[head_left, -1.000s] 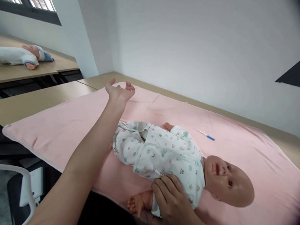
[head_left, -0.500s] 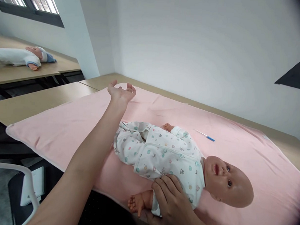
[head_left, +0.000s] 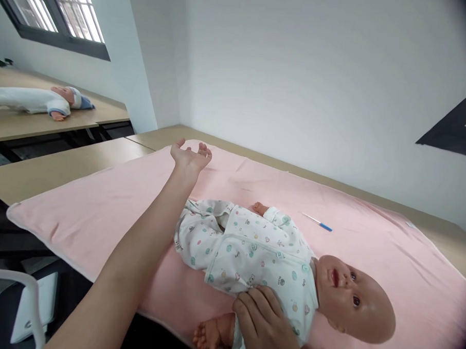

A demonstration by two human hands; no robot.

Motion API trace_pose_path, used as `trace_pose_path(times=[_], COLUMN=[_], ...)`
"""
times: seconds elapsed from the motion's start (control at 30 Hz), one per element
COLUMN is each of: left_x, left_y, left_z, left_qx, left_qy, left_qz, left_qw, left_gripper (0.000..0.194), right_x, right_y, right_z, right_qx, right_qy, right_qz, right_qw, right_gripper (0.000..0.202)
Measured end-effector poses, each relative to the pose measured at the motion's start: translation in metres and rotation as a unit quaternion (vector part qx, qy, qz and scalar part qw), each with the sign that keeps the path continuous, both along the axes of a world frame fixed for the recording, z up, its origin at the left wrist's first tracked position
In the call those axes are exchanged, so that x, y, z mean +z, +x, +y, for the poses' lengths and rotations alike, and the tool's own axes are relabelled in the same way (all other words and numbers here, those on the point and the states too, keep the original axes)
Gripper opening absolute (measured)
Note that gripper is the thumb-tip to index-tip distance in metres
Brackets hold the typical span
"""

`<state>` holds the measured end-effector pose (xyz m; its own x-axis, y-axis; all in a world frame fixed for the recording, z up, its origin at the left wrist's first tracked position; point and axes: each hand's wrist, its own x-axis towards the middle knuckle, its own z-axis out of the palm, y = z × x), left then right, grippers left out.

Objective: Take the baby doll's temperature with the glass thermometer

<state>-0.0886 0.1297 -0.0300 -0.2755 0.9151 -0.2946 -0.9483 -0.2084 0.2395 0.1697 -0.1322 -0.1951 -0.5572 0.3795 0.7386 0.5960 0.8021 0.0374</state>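
A baby doll [head_left: 260, 248] in a white printed outfit lies on its back on a pink blanket [head_left: 89, 199], head to the right. My left hand [head_left: 191, 154] is held out beyond the doll's legs, palm up, fingers apart and holding nothing; my forearm passes in front of the doll's feet. At the doll's near side, my right hand [head_left: 263, 320] wraps round its sleeved arm, fingers on top. The thumb is mostly hidden. The doll's small hand [head_left: 210, 335] sticks out of that sleeve. Past its far shoulder lies a thin white stick with a blue end [head_left: 325, 227], possibly a thermometer.
Wooden tabletop [head_left: 110, 151] shows round the blanket, with a white wall [head_left: 298, 85] behind. Another doll [head_left: 35, 100] in white with a blue-trimmed hat lies on a table at far left. A chair with a white frame [head_left: 33, 289] stands lower left, holding a white tablet-like object [head_left: 44, 310].
The view has tilted up slightly, so the scene sits lower in the picture. Both hands keep nearly the same pose against the doll.
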Motion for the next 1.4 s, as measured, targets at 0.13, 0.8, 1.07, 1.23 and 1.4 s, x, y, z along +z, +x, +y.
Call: trace_pose_path(times=[0.13, 0.8, 1.07, 1.23, 1.4], left_x=[0.003, -0.006, -0.007, -0.002, 0.008], left_y=[0.001, 0.001, 0.005, 0.014, 0.027], left_z=[-0.002, 0.006, 0.005, -0.008, -0.025], left_qx=[0.012, -0.036, -0.133, -0.156, -0.132], left_qy=[-0.006, 0.001, 0.122, 0.247, 0.24], left_qz=[0.0, 0.02, 0.081, 0.126, 0.191], left_qw=[1.0, 0.999, 0.98, 0.948, 0.943], left_gripper=[0.068, 0.036, 0.027, 0.018, 0.008], right_x=[-0.003, 0.001, -0.011, 0.007, 0.02], right_y=[-0.003, 0.0, -0.003, 0.003, 0.006], right_z=[0.007, -0.003, 0.005, -0.009, -0.015], right_qx=[-0.024, -0.001, -0.021, 0.002, 0.01], right_qy=[0.058, -0.019, 0.044, -0.074, -0.152], right_qz=[0.017, 0.006, 0.036, -0.015, -0.045], right_qw=[0.998, 1.0, 0.998, 0.997, 0.987], right_gripper=[0.027, 0.038, 0.028, 0.042, 0.035])
